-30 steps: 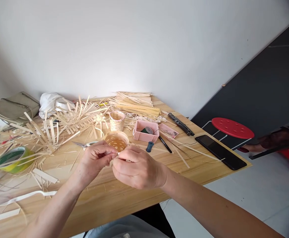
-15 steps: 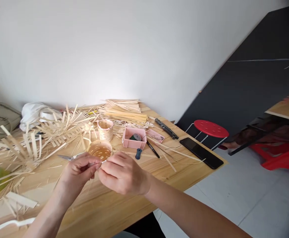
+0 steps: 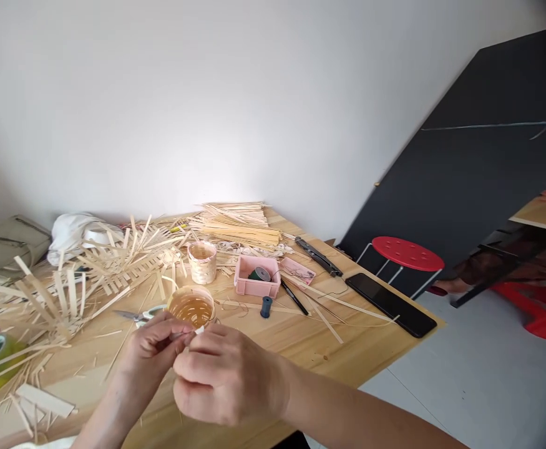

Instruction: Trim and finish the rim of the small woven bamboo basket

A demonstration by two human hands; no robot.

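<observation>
Saw two bare hands above one wooden table (image 3: 322, 340), fingertips close together: left hand (image 3: 153, 346) and right hand (image 3: 226, 377), both pinched on one small white piece (image 3: 200, 329), mostly hidden by the fingers; could not tell its full shape. Counted two woven baskets: one nearer basket (image 3: 191, 305) just beyond the fingertips, one farther basket (image 3: 203, 269) behind it, upright. Found one pair of scissors (image 3: 151, 313) to the left of the nearer basket. To the right, noted one pink box (image 3: 256, 289) with one dark green spool (image 3: 262, 274) inside, one blue spool (image 3: 266, 307) in front, one black pen (image 3: 294, 297) beside, and one phone (image 3: 391, 304) near the table edge. Could not count the loose pale strips (image 3: 235, 234), heaped at the back and left. Beyond the table, spotted one round red stool (image 3: 407, 253).
</observation>
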